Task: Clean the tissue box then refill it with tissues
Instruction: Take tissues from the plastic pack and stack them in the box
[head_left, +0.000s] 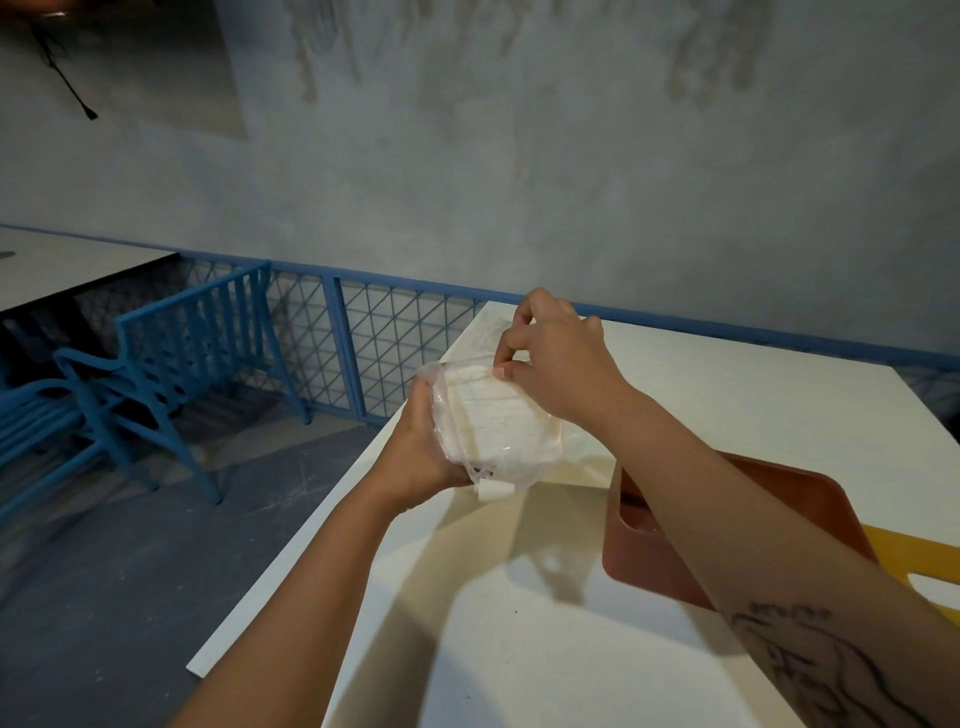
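A pack of white tissues in clear plastic wrap is held above the white table. My left hand grips its near left side from below. My right hand pinches the plastic at the pack's far top edge. The brown tissue box lies on the table to the right of the pack, its slot facing up; my right forearm crosses over it and hides part of it.
A yellow flat object lies under or beside the box at the right edge. Blue chairs and a blue mesh railing stand left of the table, with a second table behind them.
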